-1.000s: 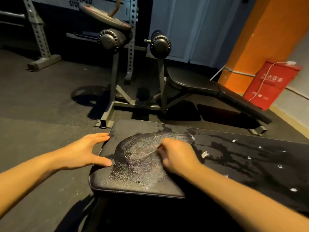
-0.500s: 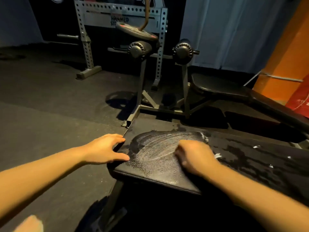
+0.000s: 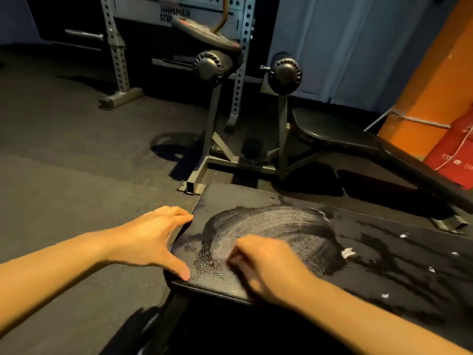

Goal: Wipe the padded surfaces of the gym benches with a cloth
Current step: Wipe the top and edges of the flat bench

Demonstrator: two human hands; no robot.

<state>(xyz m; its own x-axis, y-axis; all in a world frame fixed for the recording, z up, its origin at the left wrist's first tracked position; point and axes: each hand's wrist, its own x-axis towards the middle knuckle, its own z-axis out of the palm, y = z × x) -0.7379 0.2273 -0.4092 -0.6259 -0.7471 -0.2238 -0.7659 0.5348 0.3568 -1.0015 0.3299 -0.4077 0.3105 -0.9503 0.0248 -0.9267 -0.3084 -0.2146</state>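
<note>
White sign (image 3: 176,7) on grey rack (image 3: 114,47), top of view: big dark letters "HAMMER". Second line under it starts "ST", next letter maybe "R". Rest of that line hidden behind weight plate (image 3: 204,34).

Red box (image 3: 450,160) beside orange wall (image 3: 430,85), far right: white marks on front. One looks like "2". Others too blurry to read.

Dimly lit gym. Dark speckled rubber flooring (image 3: 64,162) spreads beneath a grey steel rack with perforated uprights (image 3: 115,55), a round black weight plate (image 3: 202,34) and a black padded decline bench with round foam rollers (image 3: 332,129). A flat black vinyl-padded bench (image 3: 396,252) fills the foreground. An orange wall (image 3: 430,80) stands at right.
</note>
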